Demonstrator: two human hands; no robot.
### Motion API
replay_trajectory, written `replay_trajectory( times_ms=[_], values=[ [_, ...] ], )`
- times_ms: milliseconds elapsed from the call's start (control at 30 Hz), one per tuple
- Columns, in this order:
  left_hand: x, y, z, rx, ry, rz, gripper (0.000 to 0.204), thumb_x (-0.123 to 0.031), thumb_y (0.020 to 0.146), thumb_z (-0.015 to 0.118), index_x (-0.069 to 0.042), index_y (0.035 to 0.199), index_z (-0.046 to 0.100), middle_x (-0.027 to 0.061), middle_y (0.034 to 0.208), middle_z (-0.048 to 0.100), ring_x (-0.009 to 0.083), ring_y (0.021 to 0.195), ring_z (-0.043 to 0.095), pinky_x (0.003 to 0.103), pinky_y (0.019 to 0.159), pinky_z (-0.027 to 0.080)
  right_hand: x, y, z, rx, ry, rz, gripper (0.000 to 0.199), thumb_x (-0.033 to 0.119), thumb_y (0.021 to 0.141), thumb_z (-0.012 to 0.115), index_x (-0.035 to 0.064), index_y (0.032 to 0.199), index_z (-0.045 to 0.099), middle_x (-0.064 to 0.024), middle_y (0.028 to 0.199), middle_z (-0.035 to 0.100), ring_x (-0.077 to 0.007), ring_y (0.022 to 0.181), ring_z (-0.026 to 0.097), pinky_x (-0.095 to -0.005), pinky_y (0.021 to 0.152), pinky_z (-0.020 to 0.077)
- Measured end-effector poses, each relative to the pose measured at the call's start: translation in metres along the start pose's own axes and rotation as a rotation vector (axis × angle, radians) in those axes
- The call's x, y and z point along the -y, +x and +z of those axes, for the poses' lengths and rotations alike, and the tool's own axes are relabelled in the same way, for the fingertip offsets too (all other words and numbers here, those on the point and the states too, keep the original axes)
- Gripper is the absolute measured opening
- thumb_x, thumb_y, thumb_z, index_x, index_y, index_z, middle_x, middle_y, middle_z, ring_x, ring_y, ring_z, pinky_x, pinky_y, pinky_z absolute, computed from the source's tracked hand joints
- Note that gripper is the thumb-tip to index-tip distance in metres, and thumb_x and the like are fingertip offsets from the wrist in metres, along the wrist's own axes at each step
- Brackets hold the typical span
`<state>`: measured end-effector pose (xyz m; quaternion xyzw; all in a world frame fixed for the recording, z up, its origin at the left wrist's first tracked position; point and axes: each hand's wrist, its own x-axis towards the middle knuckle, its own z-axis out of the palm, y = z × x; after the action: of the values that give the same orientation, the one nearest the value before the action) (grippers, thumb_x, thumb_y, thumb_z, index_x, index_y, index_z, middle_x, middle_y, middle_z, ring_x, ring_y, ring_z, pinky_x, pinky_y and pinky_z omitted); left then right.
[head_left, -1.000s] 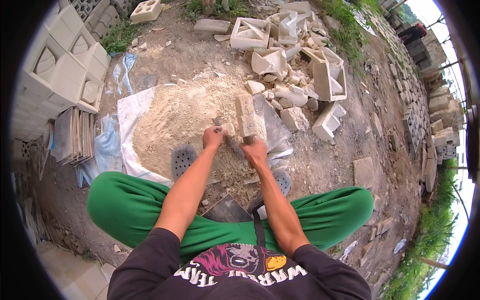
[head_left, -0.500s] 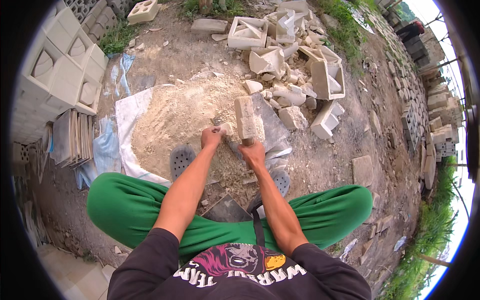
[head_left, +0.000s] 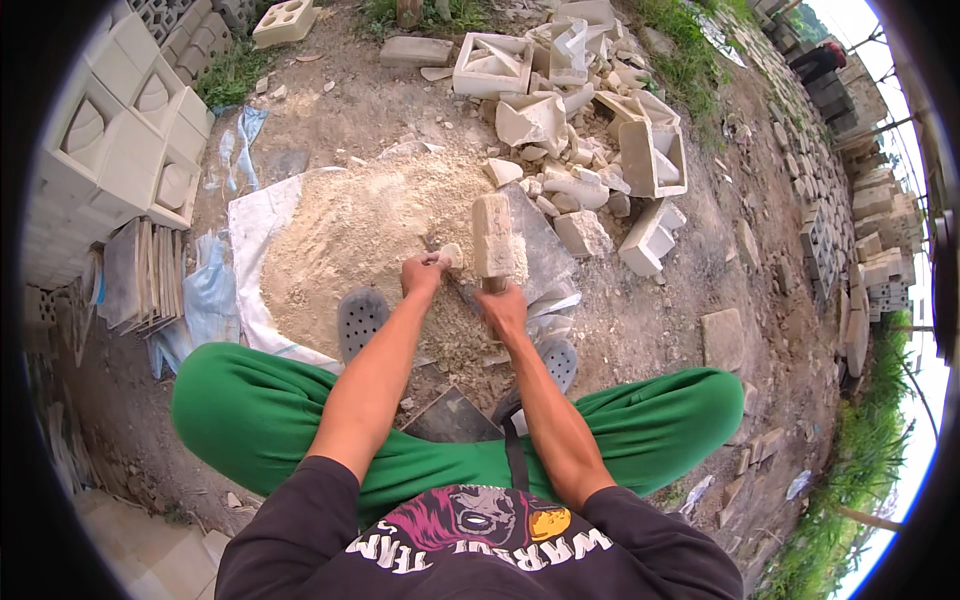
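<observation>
At frame centre, the left hand (head_left: 420,275) pinches a small stone chip (head_left: 451,254) in closed fingers over the powder pile (head_left: 340,240). Just right, the right hand (head_left: 503,308) clamps the mallet (head_left: 493,236); its dusty head stands upright, long axis vertical in frame. The handle is hidden inside the fist.

The mallet head (head_left: 493,236) looks like rough, dusty stone or concrete, matt. The crushed powder pile (head_left: 350,240) is dry and grainy on a smooth white plastic sheet (head_left: 250,225). Broken concrete blocks (head_left: 655,155) are chalky, coarse-edged.
</observation>
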<state>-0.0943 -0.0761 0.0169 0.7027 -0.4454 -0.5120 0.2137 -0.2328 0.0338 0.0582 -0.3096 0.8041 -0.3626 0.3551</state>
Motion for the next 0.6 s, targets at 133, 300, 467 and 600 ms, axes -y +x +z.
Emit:
replay_trajectory(
  times_ms=[133,300,467,600],
  values=[
    [0.017,0.006,-0.005,0.013,-0.044,0.025,0.04,-0.026,0.079,0.082,-0.004,0.112,0.075,0.0121,0.1,0.075,0.0214,0.086,0.07,0.035,0.078,0.052,0.062,0.008,-0.019,-0.029,-0.031,-0.127,0.026,0.024,0.076,0.071,-0.002,0.074,0.068,-0.0092,0.059,0.066,-0.0175,0.053,0.065,-0.0347,0.052,0.0492],
    [0.006,0.003,0.007,0.03,-0.072,0.003,0.041,-0.022,0.078,0.083,-0.001,0.112,0.074,0.0107,0.096,0.075,0.0176,0.08,0.067,0.033,0.073,0.051,0.021,0.002,0.009,-0.137,-0.004,-0.262,0.03,0.024,0.074,0.071,-0.0035,0.085,0.069,-0.0222,0.074,0.069,-0.0352,0.066,0.07,-0.0425,0.063,0.0534],
    [0.0,-0.002,-0.002,-0.031,0.007,-0.016,0.038,-0.016,0.078,0.083,0.001,0.111,0.074,0.0089,0.09,0.074,0.0142,0.071,0.062,0.031,0.066,0.05,0.006,-0.003,0.002,0.187,-0.241,0.137,0.028,0.023,0.072,0.074,-0.0017,0.084,0.072,-0.0125,0.066,0.07,-0.0216,0.058,0.068,-0.0351,0.058,0.054],
    [0.008,-0.002,-0.006,-0.004,-0.146,-0.027,0.037,-0.015,0.078,0.083,0.001,0.11,0.074,0.0084,0.088,0.073,0.0135,0.071,0.061,0.031,0.065,0.049,0.053,-0.001,-0.012,0.113,-0.123,-0.092,0.028,0.022,0.073,0.074,-0.0024,0.085,0.072,-0.0118,0.066,0.069,-0.0194,0.055,0.066,-0.0345,0.056,0.052]
  ],
)
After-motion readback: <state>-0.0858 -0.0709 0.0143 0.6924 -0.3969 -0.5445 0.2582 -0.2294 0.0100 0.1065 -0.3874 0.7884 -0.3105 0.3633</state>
